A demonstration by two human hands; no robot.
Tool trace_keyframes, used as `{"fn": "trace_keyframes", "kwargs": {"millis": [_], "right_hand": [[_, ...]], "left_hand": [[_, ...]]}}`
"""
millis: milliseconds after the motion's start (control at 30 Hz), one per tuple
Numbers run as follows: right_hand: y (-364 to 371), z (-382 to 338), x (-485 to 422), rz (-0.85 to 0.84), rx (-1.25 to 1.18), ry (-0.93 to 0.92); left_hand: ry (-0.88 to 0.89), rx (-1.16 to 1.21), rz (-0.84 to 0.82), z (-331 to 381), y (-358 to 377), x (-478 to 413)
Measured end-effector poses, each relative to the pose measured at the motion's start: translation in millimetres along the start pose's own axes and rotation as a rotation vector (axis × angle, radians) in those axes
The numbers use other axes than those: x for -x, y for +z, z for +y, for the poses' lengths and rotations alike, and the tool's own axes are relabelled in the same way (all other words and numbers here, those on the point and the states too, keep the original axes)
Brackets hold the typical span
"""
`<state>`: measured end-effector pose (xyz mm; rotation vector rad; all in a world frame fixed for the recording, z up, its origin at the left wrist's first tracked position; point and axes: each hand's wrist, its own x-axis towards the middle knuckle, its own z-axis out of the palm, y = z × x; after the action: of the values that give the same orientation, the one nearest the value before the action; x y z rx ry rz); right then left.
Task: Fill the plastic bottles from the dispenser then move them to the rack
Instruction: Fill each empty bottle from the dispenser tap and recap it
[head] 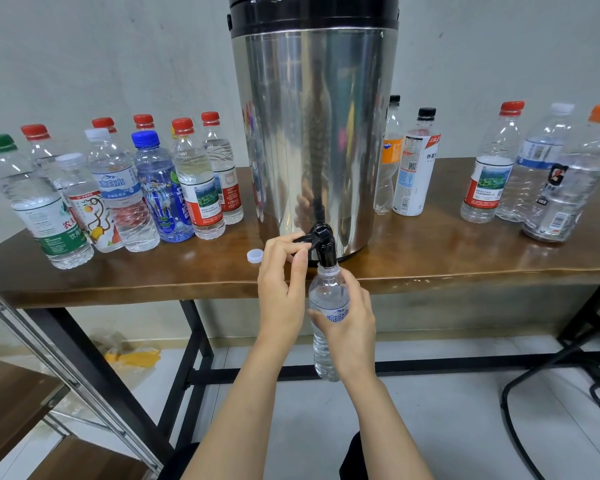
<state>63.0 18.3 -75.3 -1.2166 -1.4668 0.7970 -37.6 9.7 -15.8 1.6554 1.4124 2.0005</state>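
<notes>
**Bottle at the tap, both hands busy**

I see my right hand [352, 327] wrapped round the clear, ribbed plastic bottle [326, 294], held off the table's front edge with its open mouth up against the black tap [323, 244] of the polished steel dispenser [312, 133]. My left hand [280, 292] pinches the tap's lever. A loose white cap [254, 256] lies on the glossy wooden table [465, 265] just beside it. Capped bottles [118, 192] crowd the left side, and other bottles [492, 174] stand on the right.
</notes>
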Motion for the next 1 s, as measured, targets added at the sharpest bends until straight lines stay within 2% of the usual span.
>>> {"fn": "trace_keyframes", "kwargs": {"millis": [533,800,1000], "right_hand": [[-1.9,1.1,0.0,-0.014,0.009,-0.019],[-3.3,1.7,-1.0,-0.029,0.003,-0.031],[-4.6,1.3,-1.3,-0.036,-0.005,-0.021]], "left_hand": [[0.054,-0.045,-0.011,-3.5,-3.7,-1.9],[0.328,-0.395,-0.163,-10.0,-25.8,-19.5],[0.52,-0.553,-0.26,-6.3,-36.2,-33.5]]}}
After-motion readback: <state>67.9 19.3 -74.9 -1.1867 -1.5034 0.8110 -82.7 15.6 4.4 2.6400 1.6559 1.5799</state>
